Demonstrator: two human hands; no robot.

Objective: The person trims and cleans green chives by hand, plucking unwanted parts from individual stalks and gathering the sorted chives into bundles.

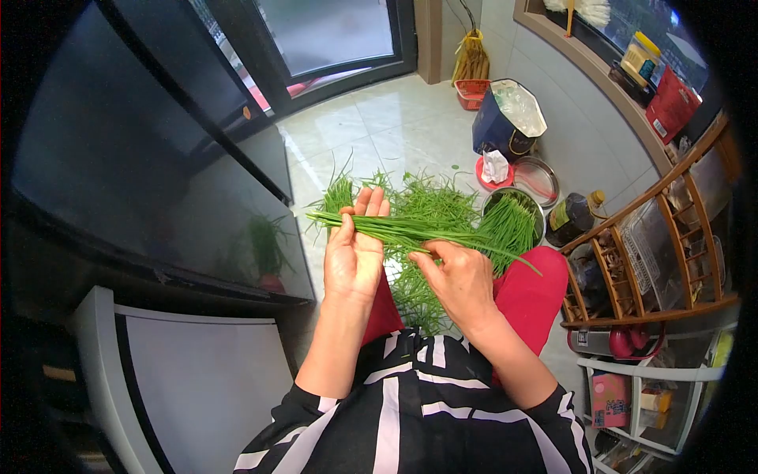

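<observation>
A bunch of long green chives [395, 227] lies across the palm of my left hand [353, 253], held there by the thumb while the other fingers stretch out. My right hand [460, 286], back upward, pinches at the lower side of the bunch with thumb and index finger. Below both hands, loose chives [434, 197] are spread over the floor between my knees. A metal bowl [542, 225] by my right knee is filled with neatly gathered chives [509, 223]. Another small bundle [338, 192] stands beyond my left hand.
Beyond the bowl are a round metal tin [539, 175], a red dish with tissue [495, 170] and a dark bag with a plastic liner [517, 110]. A dark bottle [572, 219] and a wooden rack [663, 229] stand right. A glossy dark cabinet [158, 158] borders the left.
</observation>
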